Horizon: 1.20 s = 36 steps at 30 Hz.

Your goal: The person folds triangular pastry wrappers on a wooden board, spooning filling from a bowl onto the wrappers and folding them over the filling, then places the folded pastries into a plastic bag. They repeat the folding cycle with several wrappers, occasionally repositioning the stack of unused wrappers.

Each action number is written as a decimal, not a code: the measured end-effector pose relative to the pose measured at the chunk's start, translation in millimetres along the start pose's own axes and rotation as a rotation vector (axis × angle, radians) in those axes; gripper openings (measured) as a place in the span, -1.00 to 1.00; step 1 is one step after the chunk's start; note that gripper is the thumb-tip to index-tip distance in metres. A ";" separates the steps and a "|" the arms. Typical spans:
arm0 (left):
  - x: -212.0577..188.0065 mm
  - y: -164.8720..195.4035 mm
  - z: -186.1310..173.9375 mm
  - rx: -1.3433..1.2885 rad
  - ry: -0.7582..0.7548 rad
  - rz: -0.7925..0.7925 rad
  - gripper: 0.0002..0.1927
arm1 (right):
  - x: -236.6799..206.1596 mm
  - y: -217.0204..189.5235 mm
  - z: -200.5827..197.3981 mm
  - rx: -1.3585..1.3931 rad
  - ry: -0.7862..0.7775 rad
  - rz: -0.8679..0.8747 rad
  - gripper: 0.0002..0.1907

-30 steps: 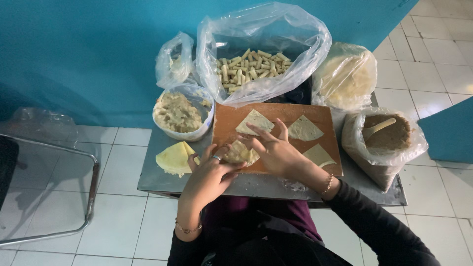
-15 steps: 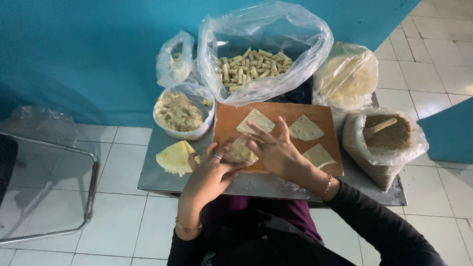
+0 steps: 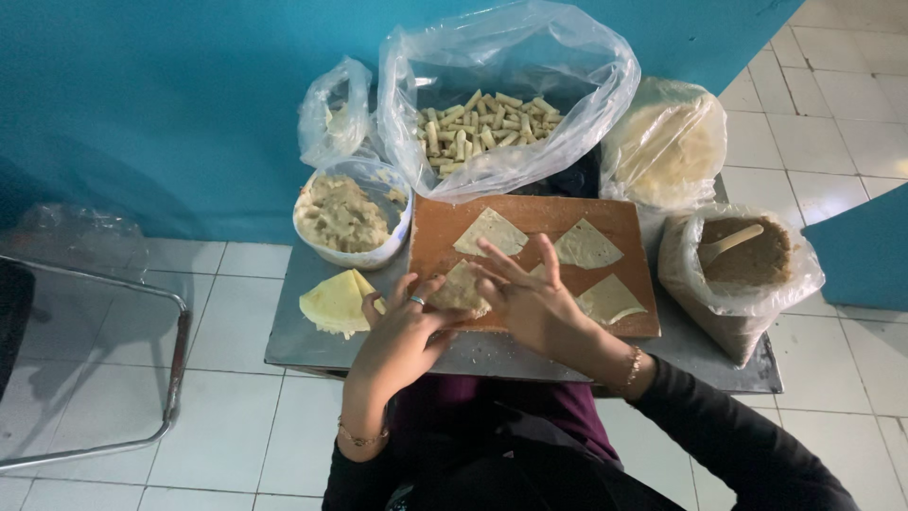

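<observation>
A brown wooden board (image 3: 530, 210) lies on a small metal table (image 3: 303, 331) and carries several pale triangular pastry wrappers (image 3: 586, 244). At the board's near left corner both hands work one filled wrapper (image 3: 458, 288). My left hand (image 3: 402, 331), with a ring, pinches the wrapper's near edge. Over its right side my right hand (image 3: 530, 298) presses with the fingers spread. Both hands sit close together at the board's front edge.
A white bowl of beige filling (image 3: 345, 216) stands left of the board. A stack of yellow wrappers (image 3: 336, 303) lies below it. Behind are a large clear bag of rolled pieces (image 3: 487, 118), a small bag (image 3: 331, 118), a bagged wrapper stack (image 3: 667, 147) and a bagged brown paste with spoon (image 3: 742, 255). A metal chair frame (image 3: 175, 360) stands left.
My two hands have shifted only slightly on the filled wrapper, the right fingers moving a little leftward over it. Everything else has stayed where it was.
</observation>
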State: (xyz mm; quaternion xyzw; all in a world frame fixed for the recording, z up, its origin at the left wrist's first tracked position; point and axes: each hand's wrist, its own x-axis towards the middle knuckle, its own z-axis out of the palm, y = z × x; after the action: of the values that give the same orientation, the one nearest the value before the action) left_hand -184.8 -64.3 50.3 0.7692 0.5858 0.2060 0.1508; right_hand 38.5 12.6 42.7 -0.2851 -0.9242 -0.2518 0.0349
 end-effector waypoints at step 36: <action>19.7 68.3 97.8 0.033 0.465 0.115 -0.76 | -72.6 37.6 -0.7 0.553 0.011 0.280 -0.35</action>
State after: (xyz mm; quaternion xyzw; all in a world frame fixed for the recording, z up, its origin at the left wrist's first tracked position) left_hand -74.7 -62.7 0.4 0.7355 0.5633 0.3762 -0.0128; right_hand 119.6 2.0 45.0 -0.3881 -0.9091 0.0150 0.1506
